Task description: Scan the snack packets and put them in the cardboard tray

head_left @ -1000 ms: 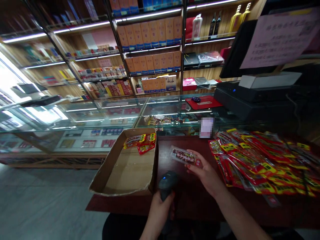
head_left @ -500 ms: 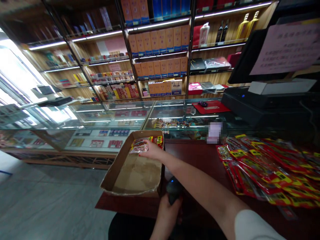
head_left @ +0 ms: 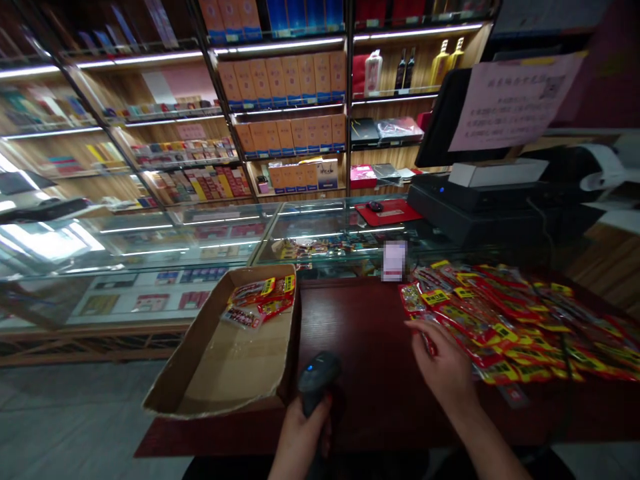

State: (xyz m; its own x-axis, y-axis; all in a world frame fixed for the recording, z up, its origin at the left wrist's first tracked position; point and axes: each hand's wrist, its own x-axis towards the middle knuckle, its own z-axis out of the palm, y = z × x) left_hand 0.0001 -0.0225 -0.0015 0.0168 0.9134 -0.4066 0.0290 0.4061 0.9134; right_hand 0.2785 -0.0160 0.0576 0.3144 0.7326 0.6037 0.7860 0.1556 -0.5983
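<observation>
My left hand is wrapped around the handle of a dark barcode scanner, whose small blue light is lit. My right hand hovers at the near left edge of a spread pile of red and yellow snack packets. Its fingers are bent but apart, and nothing shows in them; some fingertips are hidden behind the hand. To the left stands an open, shallow cardboard box. A few snack packets lie at its far end, one of them clear with a dark print.
The dark red tabletop borders a glass display counter. A small upright card, blurred out, stands at the table's back edge. Behind the pile are a monitor and a black cash drawer. A cable hangs down over the packets.
My right hand has left the packets inside the box and moved right to the pile. My left hand still holds the scanner. The view has turned rightward.
</observation>
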